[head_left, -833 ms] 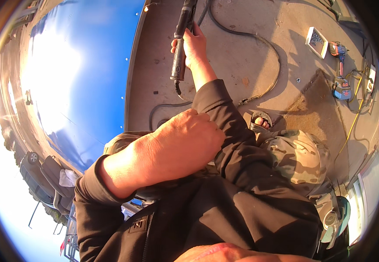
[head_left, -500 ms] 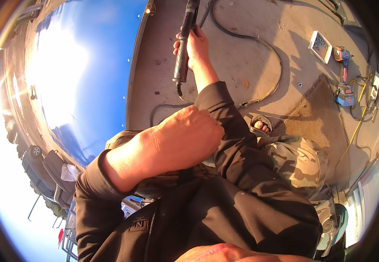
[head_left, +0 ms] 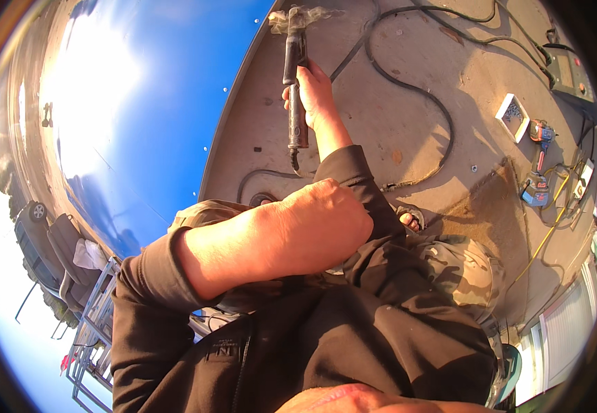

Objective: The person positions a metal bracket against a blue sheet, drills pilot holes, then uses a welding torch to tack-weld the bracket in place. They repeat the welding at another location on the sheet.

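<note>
My right hand (head_left: 312, 96) reaches far forward, its fingers wrapped around the handle of a black welding electrode holder (head_left: 297, 117). A cable leaves the holder's near end. Smoke (head_left: 305, 18) drifts around its far tip, close to the edge of a shiny blue panel (head_left: 167, 82). My left hand (head_left: 333, 213) is bent at the wrist and lies across in front of my right forearm. Its back faces up and its fingers are hidden, so what they hold or touch does not show.
Dark cables (head_left: 422, 89) loop over the concrete floor toward a box-shaped machine (head_left: 570, 72) at far right. A white tray of small metal pieces (head_left: 513, 117) and a cordless drill (head_left: 539, 165) lie nearby. My foot (head_left: 410, 221) stands near a brown mat (head_left: 484, 196).
My view has shifted, so the holder's far tip and the machine show more. Smoke now hangs at the tip. My right hand keeps its hold; my left stays across my right forearm.
</note>
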The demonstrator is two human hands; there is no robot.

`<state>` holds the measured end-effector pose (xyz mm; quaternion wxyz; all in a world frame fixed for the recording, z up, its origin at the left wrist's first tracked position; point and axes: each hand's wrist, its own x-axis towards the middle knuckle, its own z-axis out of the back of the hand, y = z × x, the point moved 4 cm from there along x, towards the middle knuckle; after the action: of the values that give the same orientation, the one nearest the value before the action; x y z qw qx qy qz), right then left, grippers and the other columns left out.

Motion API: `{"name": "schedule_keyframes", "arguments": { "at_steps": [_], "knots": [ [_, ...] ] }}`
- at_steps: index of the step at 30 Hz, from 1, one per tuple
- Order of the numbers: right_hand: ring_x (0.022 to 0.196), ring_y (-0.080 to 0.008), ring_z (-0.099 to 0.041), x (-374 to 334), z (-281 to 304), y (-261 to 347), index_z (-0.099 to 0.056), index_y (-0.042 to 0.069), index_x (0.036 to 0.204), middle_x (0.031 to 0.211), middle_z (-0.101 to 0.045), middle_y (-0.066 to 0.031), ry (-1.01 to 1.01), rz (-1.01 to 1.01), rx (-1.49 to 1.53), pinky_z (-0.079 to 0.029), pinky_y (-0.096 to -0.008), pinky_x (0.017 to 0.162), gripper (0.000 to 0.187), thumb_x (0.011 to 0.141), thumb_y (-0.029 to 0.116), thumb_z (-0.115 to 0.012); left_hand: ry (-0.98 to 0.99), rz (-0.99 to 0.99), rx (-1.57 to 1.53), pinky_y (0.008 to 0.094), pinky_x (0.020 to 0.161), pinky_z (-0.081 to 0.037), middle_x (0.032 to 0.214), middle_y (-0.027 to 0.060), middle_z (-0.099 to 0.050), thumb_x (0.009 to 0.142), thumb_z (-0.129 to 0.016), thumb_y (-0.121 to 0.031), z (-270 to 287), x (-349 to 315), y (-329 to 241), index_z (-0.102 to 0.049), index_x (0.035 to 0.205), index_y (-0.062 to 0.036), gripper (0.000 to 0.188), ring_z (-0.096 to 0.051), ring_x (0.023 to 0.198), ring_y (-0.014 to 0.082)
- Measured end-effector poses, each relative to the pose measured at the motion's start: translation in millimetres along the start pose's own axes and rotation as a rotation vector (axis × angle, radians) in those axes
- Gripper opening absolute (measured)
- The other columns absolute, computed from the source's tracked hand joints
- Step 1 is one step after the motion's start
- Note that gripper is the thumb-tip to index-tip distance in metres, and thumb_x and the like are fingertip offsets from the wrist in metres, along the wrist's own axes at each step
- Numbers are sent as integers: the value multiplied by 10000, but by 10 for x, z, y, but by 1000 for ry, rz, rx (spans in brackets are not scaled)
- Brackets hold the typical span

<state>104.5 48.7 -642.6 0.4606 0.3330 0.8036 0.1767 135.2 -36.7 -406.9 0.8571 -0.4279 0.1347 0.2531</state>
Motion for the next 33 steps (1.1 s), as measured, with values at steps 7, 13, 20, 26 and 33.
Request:
{"name": "schedule_keyframes", "arguments": {
  "at_steps": [7,13,20,26,33],
  "knots": [
    [554,-163,-607,37,-72,-87,-557,72,1272,799,-580,-50,41,-11,-38,-508,-333,451,335,997,263,-573,-136,10,28,337,700,-541,765,85,-673,734,-649,-125,19,-146,-59,-663,763,-39,92,-689,785,243],
    [556,-164,-607,39,-116,-122,-571,63,1203,782,-584,-49,31,-24,-34,-505,-332,454,287,1006,271,-571,-142,-2,55,340,691,-540,752,95,-680,747,-628,-124,-13,-182,-71,-660,756,-25,104,-692,764,244],
    [541,-156,-602,51,-146,-103,-585,76,1158,759,-583,-43,41,2,-74,-503,-327,447,239,991,246,-575,-136,9,2,344,677,-543,747,103,-680,744,-629,-114,-13,-213,-88,-657,750,-11,108,-693,738,253],
    [542,-157,-604,64,-152,-89,-593,89,1183,772,-584,-51,15,3,-60,-510,-321,446,256,978,241,-584,-121,13,13,353,714,-542,753,103,-671,740,-639,-113,-23,-220,-101,-650,760,-17,98,-688,788,251],
    [523,-177,-598,106,-123,-87,-586,89,1265,789,-592,-70,2,40,-61,-515,-328,433,336,960,227,-612,-138,14,-100,364,740,-534,769,113,-666,725,-661,-114,-43,-230,-76,-639,786,-13,120,-677,826,272]
  ]
}}
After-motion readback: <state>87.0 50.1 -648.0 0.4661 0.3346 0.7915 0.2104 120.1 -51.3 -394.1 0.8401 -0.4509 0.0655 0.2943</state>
